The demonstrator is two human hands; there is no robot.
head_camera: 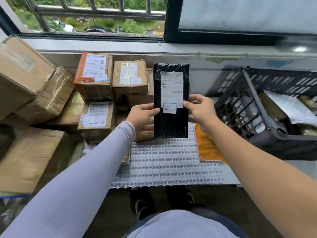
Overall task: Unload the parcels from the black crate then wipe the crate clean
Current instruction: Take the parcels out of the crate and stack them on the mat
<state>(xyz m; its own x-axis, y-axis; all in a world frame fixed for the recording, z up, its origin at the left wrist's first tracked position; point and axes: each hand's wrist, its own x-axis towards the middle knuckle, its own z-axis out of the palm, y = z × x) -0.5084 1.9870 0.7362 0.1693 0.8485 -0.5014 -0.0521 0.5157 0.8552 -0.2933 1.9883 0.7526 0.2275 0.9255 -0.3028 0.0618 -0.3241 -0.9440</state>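
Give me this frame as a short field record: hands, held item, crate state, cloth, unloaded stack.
left hand: grips left edge of the black rectangular plastic-wrapped parcel
right hand: grips the parcel's right edge
parcel: upright, white label facing camera, held above the white plastic grid mat
black slatted plastic crate: at right, tilted, parcels inside
orange cloth: on the mat, beside the crate
brown cardboard boxes: stacked at left
wiping: not started

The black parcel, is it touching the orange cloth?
Cannot tell. In the head view, the black parcel, held by both hands, overlaps the orange cloth's edge, so neither contact nor gap shows.
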